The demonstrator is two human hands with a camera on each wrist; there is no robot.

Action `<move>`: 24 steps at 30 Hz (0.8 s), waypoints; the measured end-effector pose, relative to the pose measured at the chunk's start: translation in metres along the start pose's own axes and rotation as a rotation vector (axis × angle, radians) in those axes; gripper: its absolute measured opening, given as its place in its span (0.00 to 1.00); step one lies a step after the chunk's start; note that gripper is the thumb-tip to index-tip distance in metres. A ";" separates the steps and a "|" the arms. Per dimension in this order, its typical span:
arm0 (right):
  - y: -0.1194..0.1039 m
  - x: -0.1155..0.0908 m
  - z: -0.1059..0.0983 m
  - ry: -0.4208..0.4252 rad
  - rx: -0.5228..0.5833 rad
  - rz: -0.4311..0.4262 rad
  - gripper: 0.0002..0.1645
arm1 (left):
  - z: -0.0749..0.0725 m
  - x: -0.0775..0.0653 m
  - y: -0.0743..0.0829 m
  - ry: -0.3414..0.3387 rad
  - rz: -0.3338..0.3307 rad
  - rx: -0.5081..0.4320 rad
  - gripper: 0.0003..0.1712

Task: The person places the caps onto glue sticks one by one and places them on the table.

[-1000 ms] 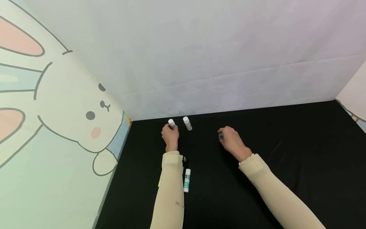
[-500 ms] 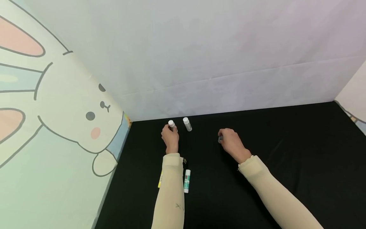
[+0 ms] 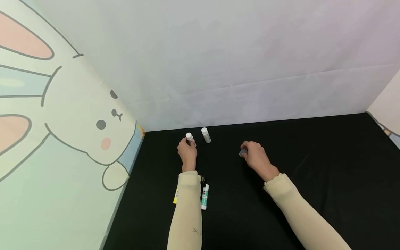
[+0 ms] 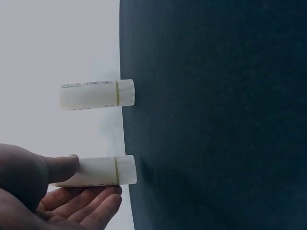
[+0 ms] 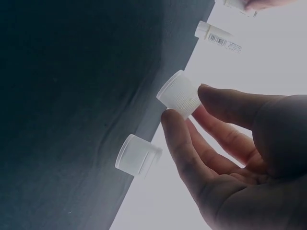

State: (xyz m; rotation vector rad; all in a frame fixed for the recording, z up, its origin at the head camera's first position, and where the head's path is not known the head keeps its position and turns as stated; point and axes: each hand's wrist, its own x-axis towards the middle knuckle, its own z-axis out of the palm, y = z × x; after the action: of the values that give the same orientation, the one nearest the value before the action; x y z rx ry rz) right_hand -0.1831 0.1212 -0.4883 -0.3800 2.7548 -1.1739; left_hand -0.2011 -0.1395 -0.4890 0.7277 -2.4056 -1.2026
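Note:
My left hand [image 3: 187,152] grips a white glue stick [image 3: 190,136] that stands upright near the back of the black table. In the left wrist view, the thumb lies along one side of this stick [image 4: 98,171] and the fingers along the other. A second white glue stick [image 3: 206,135] stands just to its right. Farther right, my right hand [image 3: 257,158] pinches a small translucent ribbed cap [image 5: 180,93] between thumb and index finger. Another translucent cap [image 5: 136,155] stands close beside it, hidden in the head view.
A green-and-white glue stick [image 3: 204,197] lies nearer the front, beside the left sleeve. A yellow item [image 3: 176,196] and a small black object [image 3: 203,180] are partly covered by that sleeve. A white wall rises behind the black table [image 3: 312,208].
My right hand and its cap have come slightly down and toward me. My left hand has stayed on the same glue stick, and the head view has shifted a little.

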 end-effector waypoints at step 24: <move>-0.006 -0.020 -0.007 0.033 0.016 0.014 0.15 | -0.033 -0.052 0.014 -0.027 0.110 -0.034 0.12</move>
State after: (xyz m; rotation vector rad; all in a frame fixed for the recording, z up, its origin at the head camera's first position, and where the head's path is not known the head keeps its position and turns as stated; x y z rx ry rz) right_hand -0.1646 0.1272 -0.4789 -0.3416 2.7689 -1.2092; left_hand -0.1465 -0.1227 -0.4632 0.5647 -2.4071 -1.2137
